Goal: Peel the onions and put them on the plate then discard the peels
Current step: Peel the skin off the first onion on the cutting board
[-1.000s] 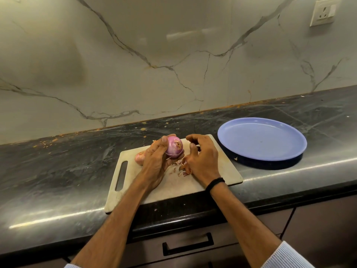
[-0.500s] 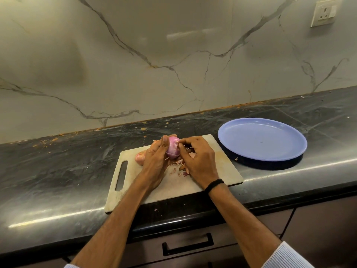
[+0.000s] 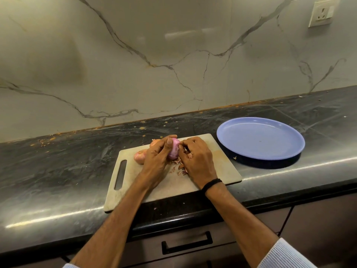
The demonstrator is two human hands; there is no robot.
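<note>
My left hand (image 3: 157, 158) grips a pink, partly peeled onion (image 3: 173, 149) just above the pale cutting board (image 3: 218, 167). The fingertips of my right hand (image 3: 197, 159) pinch at the onion's right side. Loose peel scraps (image 3: 177, 168) lie on the board between my two hands. Two unpeeled onions sit behind my left hand: one (image 3: 140, 156) at its left, another (image 3: 154, 142) partly hidden behind the knuckles. The blue plate (image 3: 260, 140) stands to the right of the board with no onions on it.
The board lies on a dark stone counter (image 3: 58, 171) against a marble wall, its handle slot (image 3: 120, 176) to the left. Drawer fronts with a black handle (image 3: 186, 242) run below the counter edge. A wall socket (image 3: 321, 14) is at the upper right.
My left hand has turned the onion so its cut end no longer faces me. My right hand has moved in from beside the onion and now picks at its skin.
</note>
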